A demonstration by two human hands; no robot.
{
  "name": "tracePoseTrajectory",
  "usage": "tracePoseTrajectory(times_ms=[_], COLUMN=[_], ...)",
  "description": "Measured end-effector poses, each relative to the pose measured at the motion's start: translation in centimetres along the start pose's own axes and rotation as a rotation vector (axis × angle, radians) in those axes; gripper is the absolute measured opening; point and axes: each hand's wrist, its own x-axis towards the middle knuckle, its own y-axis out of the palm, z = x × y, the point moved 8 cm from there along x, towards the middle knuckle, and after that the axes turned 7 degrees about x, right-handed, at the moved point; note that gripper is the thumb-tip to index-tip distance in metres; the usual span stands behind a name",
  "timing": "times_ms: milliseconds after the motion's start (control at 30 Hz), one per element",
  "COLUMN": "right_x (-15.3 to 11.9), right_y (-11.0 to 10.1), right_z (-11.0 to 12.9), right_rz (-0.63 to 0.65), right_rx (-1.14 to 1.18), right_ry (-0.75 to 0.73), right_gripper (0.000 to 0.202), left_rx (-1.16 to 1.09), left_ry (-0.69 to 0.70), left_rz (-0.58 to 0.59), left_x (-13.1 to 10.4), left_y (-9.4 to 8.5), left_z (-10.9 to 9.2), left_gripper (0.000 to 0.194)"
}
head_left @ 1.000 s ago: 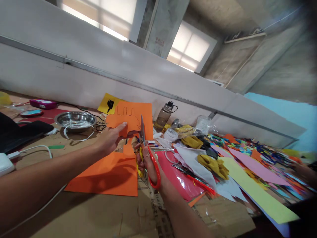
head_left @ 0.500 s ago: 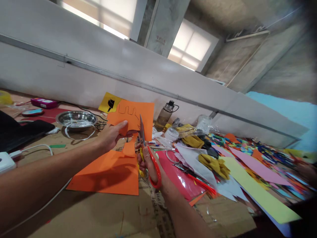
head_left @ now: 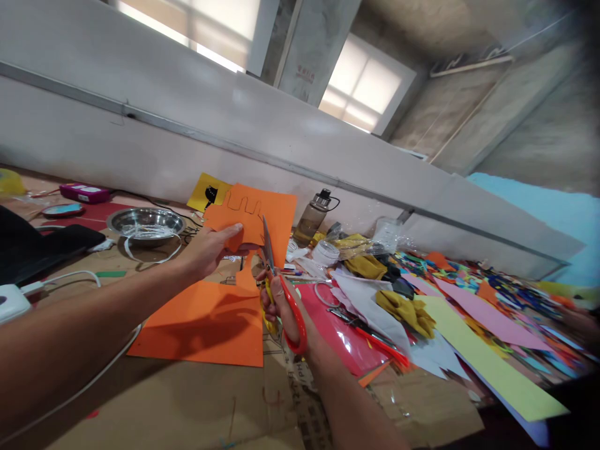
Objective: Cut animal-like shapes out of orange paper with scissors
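My left hand (head_left: 209, 250) pinches the lifted upper part of an orange paper sheet (head_left: 206, 322), which carries a pencilled outline near its top edge. The lower part of the sheet lies flat on the cardboard-covered table (head_left: 178, 406). My right hand (head_left: 281, 306) grips scissors (head_left: 272, 275) with red and yellow handles. Their blades point up into the orange paper just right of my left thumb, along a cut line.
A steel bowl (head_left: 145, 222), a black bag (head_left: 32, 247), a white charger with cable (head_left: 14, 300) and a pink case (head_left: 84, 192) sit at the left. A water bottle (head_left: 313, 217) stands by the wall. Coloured paper sheets (head_left: 487, 362), yellow cloth (head_left: 405, 309) and scraps cover the right side.
My left hand has lifted and turned the orange paper slightly up and to the right. The scissors stay in the cut, with the blades a little further in.
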Motion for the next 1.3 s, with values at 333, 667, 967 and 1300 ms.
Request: tracePoseTrajectory(times_ms=[333, 667, 967, 1300], right_x=[-0.6, -0.7, -1.0, 0.9], right_y=[0.5, 0.4, 0.3, -0.4], right_z=[0.6, 0.4, 1.3, -1.5], right_rz=[0.037, 0.045, 0.007, 0.027], right_rx=[0.068, 0.065, 0.031, 0.026], right_ry=[0.064, 0.054, -0.005, -0.002], right_gripper=[0.065, 0.058, 0.049, 0.07], left_rx=[0.045, 0.047, 0.093, 0.092], left_ry=[-0.004, 0.004, 0.001, 0.005], left_rz=[0.029, 0.02, 0.034, 0.019], left_x=[0.3, 0.6, 0.6, 0.3], left_y=[-0.2, -0.6, -0.5, -0.4], left_z=[-0.1, 0.0, 0.2, 0.0], left_gripper=[0.018, 0.014, 0.009, 0.011])
